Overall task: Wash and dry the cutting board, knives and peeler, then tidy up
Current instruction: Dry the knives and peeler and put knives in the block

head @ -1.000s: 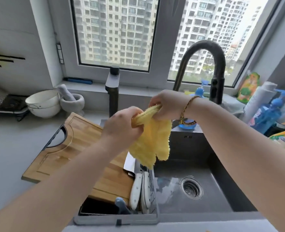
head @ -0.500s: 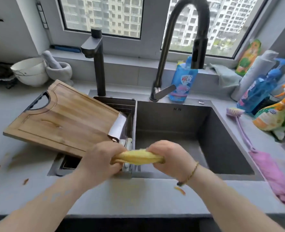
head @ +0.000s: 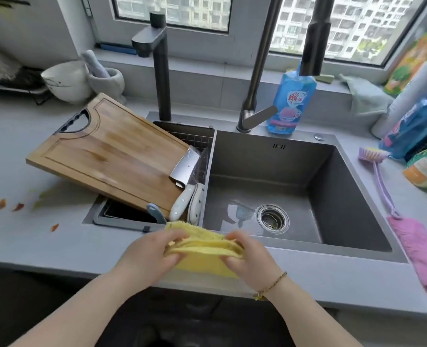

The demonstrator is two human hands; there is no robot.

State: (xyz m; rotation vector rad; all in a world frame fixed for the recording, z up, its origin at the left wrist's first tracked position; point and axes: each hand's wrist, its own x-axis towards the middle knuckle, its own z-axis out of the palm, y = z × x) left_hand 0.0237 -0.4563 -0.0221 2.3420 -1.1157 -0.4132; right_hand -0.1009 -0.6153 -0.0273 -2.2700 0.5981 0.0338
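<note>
Your left hand [head: 148, 256] and right hand [head: 248, 257] fingers are curled, pinching the folded yellow cloth [head: 202, 256] between them, above the worktop [head: 307, 276] edge. The cutting board [head: 112, 156] lies tilted beyond your left fingers. The knives [head: 186, 200] and peeler [head: 157, 215] are nearer, just past your fingertips.

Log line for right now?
left hand, right hand: gripping cloth | board: across left basin | knives: in left basin
</note>
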